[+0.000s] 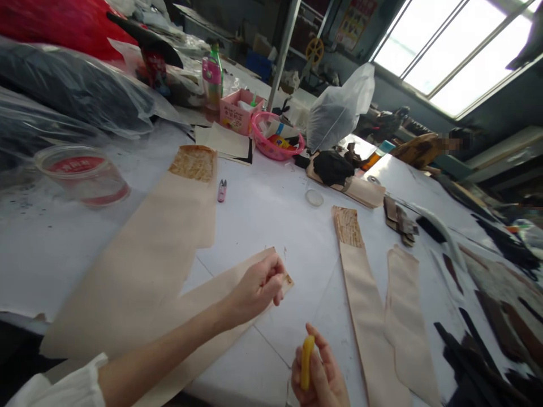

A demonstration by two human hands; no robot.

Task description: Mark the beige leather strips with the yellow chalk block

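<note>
My left hand (261, 285) is closed in a fist over the far end of a beige strip (212, 302); anything inside the fingers is hidden. A bit of the strip's brown-marked tip shows beside the knuckles. Lower down, my right hand (328, 379) grips a small, oblong yellow piece (307, 362) between thumb and fingers. To the left lies a wide beige sheet (139, 254) with a brown, streaked end. On the right are a long beige strip (360, 294), also brown at its far end, and a shorter beige piece (409, 316).
Pink-handled thread snips (222, 191) lie beyond the hands, near a round clear lid (314, 197). A clear tub (82, 175) stands left. Farther back are a pink basket (278, 144), a pink box (238, 113) and a bottle (212, 79). Dark scraps (475, 362) lie right.
</note>
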